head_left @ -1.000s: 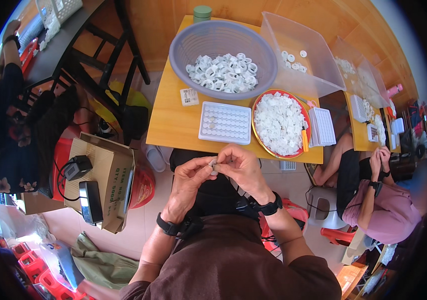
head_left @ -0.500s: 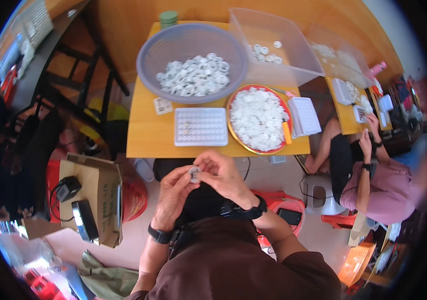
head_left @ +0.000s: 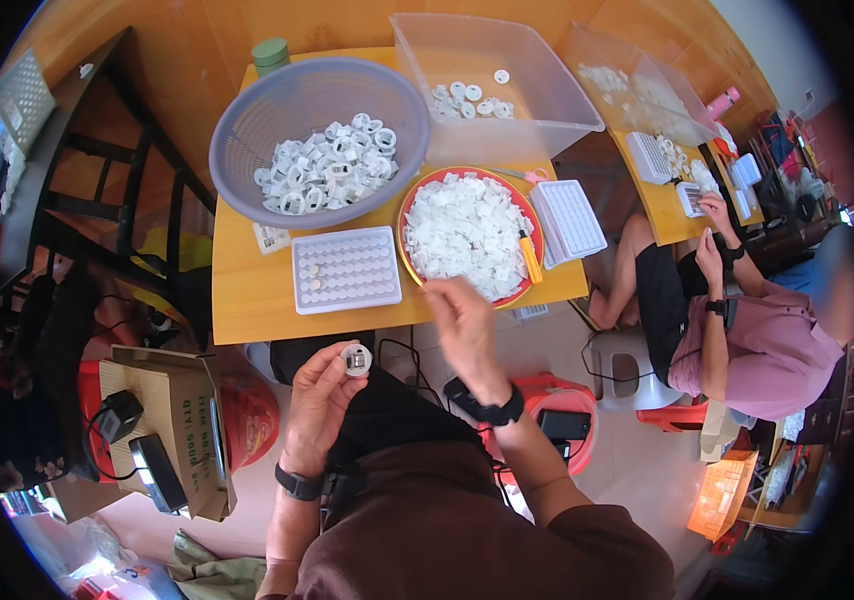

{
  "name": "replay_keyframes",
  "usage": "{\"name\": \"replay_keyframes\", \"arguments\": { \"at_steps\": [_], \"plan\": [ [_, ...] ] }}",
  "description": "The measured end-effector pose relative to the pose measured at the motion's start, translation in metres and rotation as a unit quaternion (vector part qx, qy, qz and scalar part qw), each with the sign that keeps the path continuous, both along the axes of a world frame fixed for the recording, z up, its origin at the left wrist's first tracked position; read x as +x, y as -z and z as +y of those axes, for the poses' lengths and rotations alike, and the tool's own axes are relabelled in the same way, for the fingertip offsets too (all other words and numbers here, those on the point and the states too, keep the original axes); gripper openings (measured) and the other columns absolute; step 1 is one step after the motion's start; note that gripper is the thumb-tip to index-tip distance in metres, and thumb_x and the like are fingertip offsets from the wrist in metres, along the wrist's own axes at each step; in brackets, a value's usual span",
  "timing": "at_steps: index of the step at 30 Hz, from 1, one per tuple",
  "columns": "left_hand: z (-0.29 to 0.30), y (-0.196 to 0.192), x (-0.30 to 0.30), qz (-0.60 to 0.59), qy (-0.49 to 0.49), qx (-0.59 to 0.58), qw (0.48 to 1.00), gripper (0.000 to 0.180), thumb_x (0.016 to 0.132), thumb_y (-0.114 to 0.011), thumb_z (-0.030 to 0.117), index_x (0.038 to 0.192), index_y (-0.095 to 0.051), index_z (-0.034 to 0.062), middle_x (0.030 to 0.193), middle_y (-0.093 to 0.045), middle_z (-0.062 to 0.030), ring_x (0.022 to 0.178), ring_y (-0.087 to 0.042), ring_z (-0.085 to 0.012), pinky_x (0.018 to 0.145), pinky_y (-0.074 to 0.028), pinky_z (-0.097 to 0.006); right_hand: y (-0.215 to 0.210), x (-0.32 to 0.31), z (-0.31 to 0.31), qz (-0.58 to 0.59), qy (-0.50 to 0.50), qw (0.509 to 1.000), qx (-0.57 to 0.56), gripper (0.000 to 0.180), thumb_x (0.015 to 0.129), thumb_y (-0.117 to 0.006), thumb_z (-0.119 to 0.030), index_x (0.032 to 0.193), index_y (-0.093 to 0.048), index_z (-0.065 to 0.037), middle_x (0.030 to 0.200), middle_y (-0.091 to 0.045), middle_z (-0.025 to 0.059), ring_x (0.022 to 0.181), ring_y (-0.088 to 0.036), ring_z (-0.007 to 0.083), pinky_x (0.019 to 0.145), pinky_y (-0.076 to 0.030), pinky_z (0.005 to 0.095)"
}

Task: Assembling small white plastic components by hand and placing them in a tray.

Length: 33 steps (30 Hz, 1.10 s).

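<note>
Left hand [head_left: 317, 394] pinching round white part [head_left: 356, 360], right hand [head_left: 469, 332] loosely curled

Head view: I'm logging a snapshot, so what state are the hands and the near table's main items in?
Left hand, gripping round white part
Round white part, held, dark inset showing
Right hand, blurred, grip unclear
Mauve basket, open, partly filled
Clear plastic bin, open, sparsely filled
Red plate, heaped full
Left compartment tray, flat, uncovered
Orange-handled tool, lying on plate's right rim
Green jar, lid on

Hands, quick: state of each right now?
Left hand: closed, holding a round white part.
Right hand: partly curled, near red tray; contents can't be told.
</note>
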State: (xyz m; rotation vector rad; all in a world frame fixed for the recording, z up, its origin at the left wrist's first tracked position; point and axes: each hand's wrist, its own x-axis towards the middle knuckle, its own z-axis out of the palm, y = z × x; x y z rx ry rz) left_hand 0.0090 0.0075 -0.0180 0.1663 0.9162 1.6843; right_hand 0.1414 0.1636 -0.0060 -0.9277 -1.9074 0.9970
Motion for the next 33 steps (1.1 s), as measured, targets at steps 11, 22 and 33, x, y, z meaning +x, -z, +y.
{"name": "replay_keyframes", "arguments": {
  "at_steps": [11, 22, 33],
  "plan": [
    [0.0, 0.001, 0.005, -0.018, 0.018, -0.012, 1.0, 0.025, 0.089, -0.054, 0.011, 0.112, -0.057, -0.0005, 0.1, -0.063, -0.0093, 0.086, -0.062, -0.0156, 0.075, -0.054, -0.026, 0.001, 0.041, 0.058, -0.262, -0.119, 0.952, 0.106, 0.022, 0.073, -0.06, -0.001, 0.094, -0.064, -0.006, 0.083, -0.054, 0.009, 0.076, -0.057, 0.0269, 0.068, -0.045, 0.0355],
    [-0.003, 0.004, 0.008, -0.03, 0.023, -0.013, 0.999, 0.024, 0.089, -0.054, 0.01, 0.111, -0.057, -0.0004, 0.101, -0.063, -0.01, 0.087, -0.062, -0.0162, 0.075, -0.054, -0.027, -0.007, 0.035, 0.068, -0.325, -0.146, 0.932, 0.07, 0.023, 0.07, -0.062, -0.001, 0.093, -0.062, -0.006, 0.088, -0.052, 0.0093, 0.083, -0.057, 0.0281, 0.072, -0.046, 0.0365],
    [-0.008, 0.005, 0.01, -0.031, 0.023, -0.018, 0.999, 0.024, 0.089, -0.054, 0.01, 0.111, -0.058, -0.0003, 0.102, -0.063, -0.0098, 0.088, -0.062, -0.0153, 0.076, -0.054, -0.026, -0.009, 0.031, 0.079, -0.295, -0.16, 0.942, 0.014, 0.014, 0.069, -0.061, -0.002, 0.081, -0.054, -0.004, 0.084, -0.052, 0.0087, 0.083, -0.056, 0.0288, 0.071, -0.045, 0.0374]
  ]
}}
